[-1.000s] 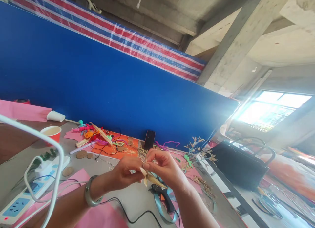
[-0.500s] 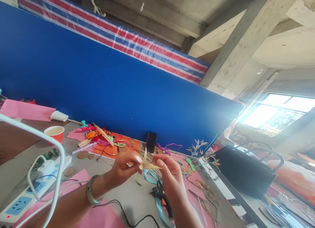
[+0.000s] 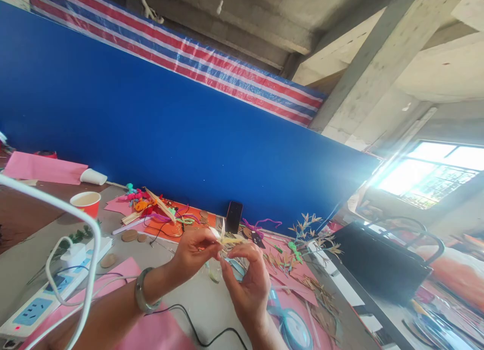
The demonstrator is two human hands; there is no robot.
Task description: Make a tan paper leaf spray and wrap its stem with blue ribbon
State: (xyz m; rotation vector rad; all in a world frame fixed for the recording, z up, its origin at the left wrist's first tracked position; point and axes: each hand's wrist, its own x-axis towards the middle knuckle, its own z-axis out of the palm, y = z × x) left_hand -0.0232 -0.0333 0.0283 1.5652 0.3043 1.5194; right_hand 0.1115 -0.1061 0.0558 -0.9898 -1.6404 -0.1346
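Note:
My left hand (image 3: 192, 254) pinches a small pale straw piece (image 3: 225, 237) with thin pointed leaves, held up above the table. A grey bangle (image 3: 141, 294) sits on that wrist. My right hand (image 3: 247, 282) is just below and right of the straw piece, palm toward me, its fingertips touching the underside of the straw. Both hands hover over the grey table (image 3: 22, 261) in front of the blue wall.
A white power strip (image 3: 41, 302) with a plug and white cable lies at the left. A red paper cup (image 3: 86, 202), coloured pipe cleaners (image 3: 151, 209), a black phone (image 3: 234, 217), dried leaf sprigs (image 3: 306, 229), a ribbon roll (image 3: 293, 330) and pink paper (image 3: 287, 282) are scattered around. A black bag (image 3: 378, 261) stands at the right.
The right hand has turned palm-up and dropped below the straw piece. The left hand raised the straw slightly. The camera tilted, so the glue gun left view.

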